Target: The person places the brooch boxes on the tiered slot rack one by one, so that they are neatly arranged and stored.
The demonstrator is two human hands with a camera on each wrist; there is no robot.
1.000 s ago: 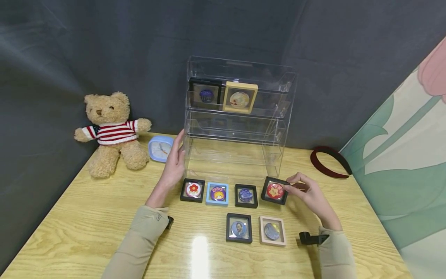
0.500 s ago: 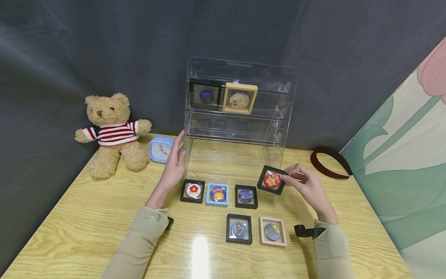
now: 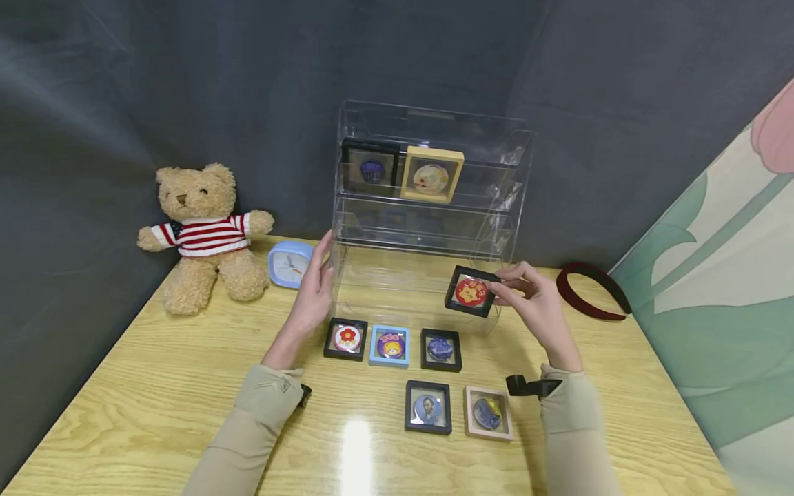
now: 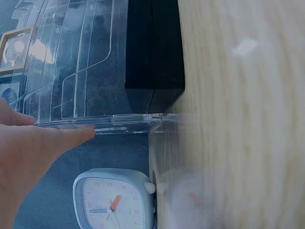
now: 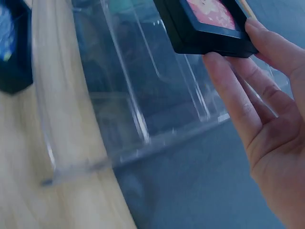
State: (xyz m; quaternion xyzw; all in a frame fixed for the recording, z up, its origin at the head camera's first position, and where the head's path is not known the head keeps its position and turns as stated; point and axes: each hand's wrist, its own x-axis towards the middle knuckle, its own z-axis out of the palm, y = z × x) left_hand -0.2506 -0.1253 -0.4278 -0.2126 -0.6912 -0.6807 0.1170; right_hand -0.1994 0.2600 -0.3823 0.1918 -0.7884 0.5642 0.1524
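Note:
My right hand (image 3: 538,310) pinches the right edge of a black frame with a red star badge (image 3: 471,292), held in the air before the lower right of the clear tiered rack (image 3: 428,258). In the right wrist view the thumb and fingers of the hand (image 5: 274,105) grip that black frame (image 5: 214,40). My left hand (image 3: 312,296) rests with straight fingers against the rack's left side; the left wrist view shows the hand (image 4: 28,152) touching the clear side wall (image 4: 114,123). A black frame (image 3: 371,169) and a yellow frame (image 3: 432,175) stand side by side on an upper tier.
On the table lie a black flower-badge frame (image 3: 345,339), a blue frame (image 3: 389,346), a black frame (image 3: 441,349), a dark portrait frame (image 3: 428,407) and a pink frame (image 3: 488,413). A teddy bear (image 3: 207,238) and clock (image 3: 289,264) stand left, a headband (image 3: 592,291) right.
My right hand has lifted the star-badge frame off the row and carried it up and slightly left, toward the rack. The left hand has stayed at the rack's side.

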